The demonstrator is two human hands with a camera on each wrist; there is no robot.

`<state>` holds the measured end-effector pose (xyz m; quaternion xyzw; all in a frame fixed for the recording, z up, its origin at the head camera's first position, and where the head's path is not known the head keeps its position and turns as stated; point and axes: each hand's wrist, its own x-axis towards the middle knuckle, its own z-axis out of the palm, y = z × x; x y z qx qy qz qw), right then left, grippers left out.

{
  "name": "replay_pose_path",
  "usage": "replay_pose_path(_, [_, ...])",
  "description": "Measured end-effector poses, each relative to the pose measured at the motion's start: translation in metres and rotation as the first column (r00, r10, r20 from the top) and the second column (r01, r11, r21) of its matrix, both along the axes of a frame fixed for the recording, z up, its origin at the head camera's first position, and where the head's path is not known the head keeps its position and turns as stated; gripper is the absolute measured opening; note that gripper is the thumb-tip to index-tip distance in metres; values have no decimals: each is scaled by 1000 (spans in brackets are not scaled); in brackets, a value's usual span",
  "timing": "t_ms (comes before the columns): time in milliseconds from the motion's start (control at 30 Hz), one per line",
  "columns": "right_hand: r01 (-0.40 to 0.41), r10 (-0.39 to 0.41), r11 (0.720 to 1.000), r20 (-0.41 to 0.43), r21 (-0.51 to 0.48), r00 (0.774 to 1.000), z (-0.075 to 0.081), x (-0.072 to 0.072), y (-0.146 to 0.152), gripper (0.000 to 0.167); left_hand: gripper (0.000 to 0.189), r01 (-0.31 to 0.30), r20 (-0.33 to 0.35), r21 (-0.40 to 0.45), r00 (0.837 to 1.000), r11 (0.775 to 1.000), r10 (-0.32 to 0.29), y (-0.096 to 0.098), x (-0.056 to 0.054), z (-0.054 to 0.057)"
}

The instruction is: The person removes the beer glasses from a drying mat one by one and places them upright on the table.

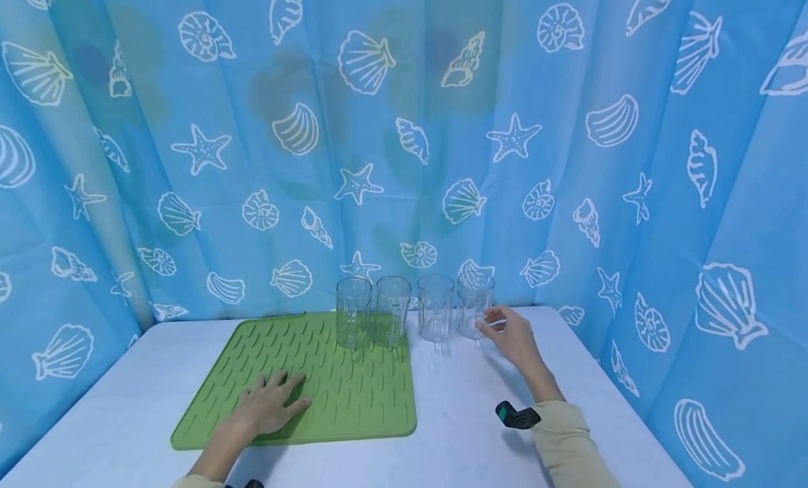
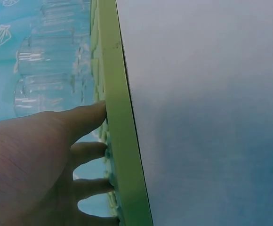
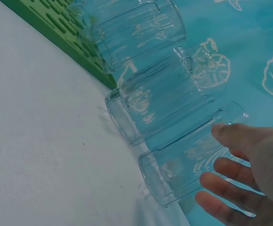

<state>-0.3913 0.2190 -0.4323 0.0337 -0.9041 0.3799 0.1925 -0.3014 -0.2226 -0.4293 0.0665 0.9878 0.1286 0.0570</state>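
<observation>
My left hand [image 1: 261, 409] rests on the front part of a green ridged mat [image 1: 290, 348], fingers spread and fingertips touching it. Two clear glass mugs [image 1: 354, 314] stand upright on the mat's back right corner. To their right, on the white table, stand two more: one glass mug [image 1: 435, 309] close by the mat and a rightmost glass mug [image 1: 473, 302]. My right hand [image 3: 249, 174] is at that rightmost mug, thumb near its side and fingers loosely bent and apart. Whether the fingertips touch the glass is hard to tell.
A white cloth-covered table [image 1: 467, 432] lies under everything. Behind it and at both sides hangs a blue curtain [image 1: 391, 137] with white shells and starfish, close behind the mugs. A black device [image 1: 517, 416] sits at the right wrist.
</observation>
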Motion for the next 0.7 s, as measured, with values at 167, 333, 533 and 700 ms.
replay_pose_path(167, [24, -24, 1000, -42, -13, 999, 7, 5, -1, 48, 63, -7, 14, 6, 1000, 1000, 7, -1, 2, -2])
replay_pose_path(333, [52, -58, 998, -199, -33, 978, 18, 11, -2, 40, 64, -8, 22, 13, 1000, 1000, 8, -2, 2, -3])
replay_pose_path(533, [28, -47, 997, -306, -68, 951, 34, 16, -2, 25, 64, -3, 34, 18, 999, 1000, 2, -2, 1, 0])
replay_pose_path(700, [-16, 2, 999, -329, -42, 944, 42, 22, -6, 20, 65, -2, 37, 14, 999, 1000, 1, -2, 0, 1])
